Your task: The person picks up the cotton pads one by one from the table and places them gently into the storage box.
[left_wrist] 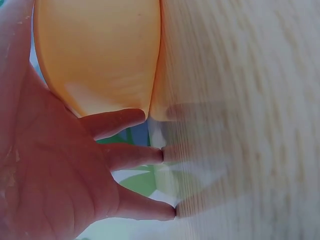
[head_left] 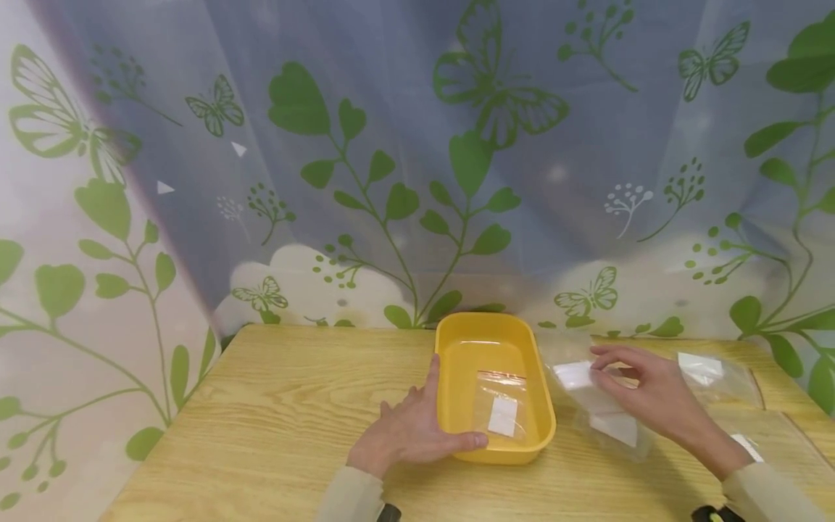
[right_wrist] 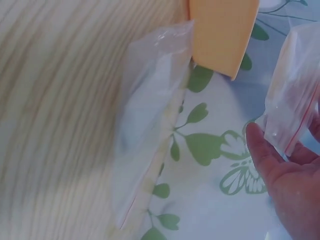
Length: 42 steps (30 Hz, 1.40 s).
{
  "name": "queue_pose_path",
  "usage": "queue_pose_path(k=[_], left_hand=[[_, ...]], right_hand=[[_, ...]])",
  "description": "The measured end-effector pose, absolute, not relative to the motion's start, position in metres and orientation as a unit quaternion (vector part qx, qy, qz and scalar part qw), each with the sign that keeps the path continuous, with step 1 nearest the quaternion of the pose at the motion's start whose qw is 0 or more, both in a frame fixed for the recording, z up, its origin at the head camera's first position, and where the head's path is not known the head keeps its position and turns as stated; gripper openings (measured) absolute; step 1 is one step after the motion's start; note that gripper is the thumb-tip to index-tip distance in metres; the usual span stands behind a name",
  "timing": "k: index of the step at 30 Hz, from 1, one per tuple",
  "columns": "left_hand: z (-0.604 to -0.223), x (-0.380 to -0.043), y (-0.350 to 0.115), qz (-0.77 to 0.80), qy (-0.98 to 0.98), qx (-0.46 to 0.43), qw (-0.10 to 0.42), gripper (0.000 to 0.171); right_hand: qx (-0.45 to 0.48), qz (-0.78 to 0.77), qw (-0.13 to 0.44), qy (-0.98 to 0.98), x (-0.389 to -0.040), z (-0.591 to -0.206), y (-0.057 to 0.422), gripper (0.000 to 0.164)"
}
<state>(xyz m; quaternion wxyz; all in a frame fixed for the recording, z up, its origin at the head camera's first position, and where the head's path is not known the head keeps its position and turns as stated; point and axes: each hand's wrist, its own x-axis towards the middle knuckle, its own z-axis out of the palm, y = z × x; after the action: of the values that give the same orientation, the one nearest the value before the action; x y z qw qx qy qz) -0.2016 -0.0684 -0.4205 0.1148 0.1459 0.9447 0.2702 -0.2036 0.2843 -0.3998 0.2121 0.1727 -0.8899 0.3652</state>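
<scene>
A yellow plastic box (head_left: 446, 399) stands on the table with a clear zip bag (head_left: 502, 415) bearing a white label inside it. My left hand (head_left: 412, 429) rests at the box's near left corner, thumb over the near rim. In the left wrist view its spread, straight fingers (left_wrist: 145, 205) reach down to the tabletop beside the box. Right of the box, my right hand (head_left: 659, 391) pinches a clear zip bag (right_wrist: 292, 85) with a red seal line, raised off the table. Under it lies another zip bag (right_wrist: 150, 95).
More clear zip bags, one (head_left: 730, 388) at the back right and one (head_left: 783, 442) nearer, lie on the wood-grain table (head_left: 293, 406). A curtain (head_left: 391, 181) with green leaves and butterflies hangs directly behind the table, and patterned cloth continues on the left.
</scene>
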Motion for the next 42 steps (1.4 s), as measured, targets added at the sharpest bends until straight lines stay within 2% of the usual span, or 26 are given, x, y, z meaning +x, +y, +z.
queue_pose_path(k=[8,42], left_hand=[[-0.42,-0.201,-0.068,0.27,0.945,0.148,0.11,0.137],[-0.42,-0.2,-0.066,0.276,0.943,0.137,0.127,0.138]], right_hand=[[0.159,0.375,0.196,-0.892,-0.203,-0.392,0.267,0.008],[0.168,0.363,0.218,-0.89,-0.211,-0.405,0.195,0.012]])
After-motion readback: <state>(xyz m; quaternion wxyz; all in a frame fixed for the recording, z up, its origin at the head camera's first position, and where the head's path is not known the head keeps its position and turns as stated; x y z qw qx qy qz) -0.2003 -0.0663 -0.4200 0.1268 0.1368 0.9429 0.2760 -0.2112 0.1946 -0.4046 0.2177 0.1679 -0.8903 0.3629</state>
